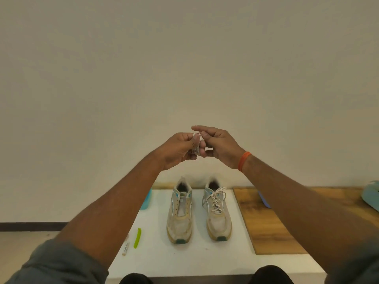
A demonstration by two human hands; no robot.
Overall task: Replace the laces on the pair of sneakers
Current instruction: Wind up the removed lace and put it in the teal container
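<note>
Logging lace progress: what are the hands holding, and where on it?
Both hands, left hand and right hand, pinch a bundled white lace by its coiled middle.

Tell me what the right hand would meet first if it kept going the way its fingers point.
The right hand points left, toward the left hand. First in line is the bundled lace that both hands pinch, with the left hand's fingers right behind it. They look in contact already, though depth is unclear.
</note>
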